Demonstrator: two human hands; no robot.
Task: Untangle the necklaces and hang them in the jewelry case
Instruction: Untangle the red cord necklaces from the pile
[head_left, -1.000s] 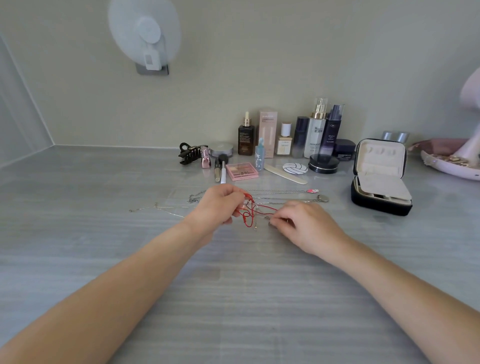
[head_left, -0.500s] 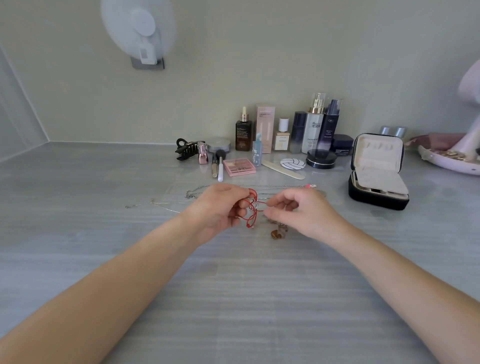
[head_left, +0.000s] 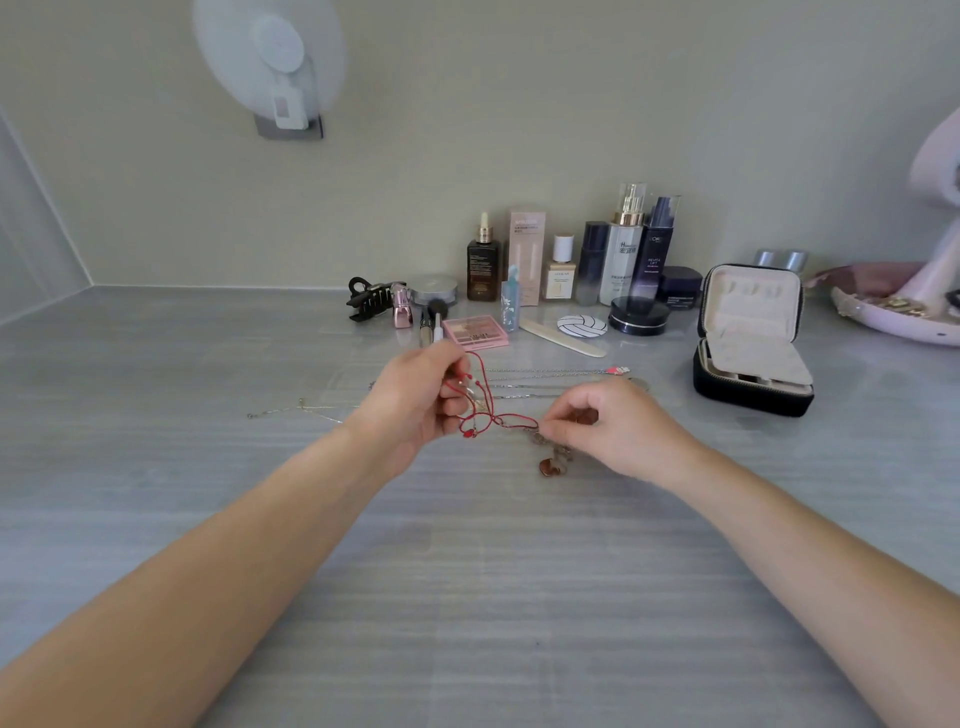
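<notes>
Untangling step | left hand (head_left: 415, 400) grip holds red cord (head_left: 511, 417); right hand (head_left: 618, 431) pinches pendant chain (head_left: 550, 465) | next we likely tease loops apart

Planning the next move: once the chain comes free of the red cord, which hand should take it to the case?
Right, probably. The right hand pinches the chain, and the open case stands on its side; the left hand holds the red cord.

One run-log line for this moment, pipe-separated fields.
stage: untangling | left hand: grips red cord necklace | right hand: pinches pendant chain | jewelry case: open, untouched
</notes>
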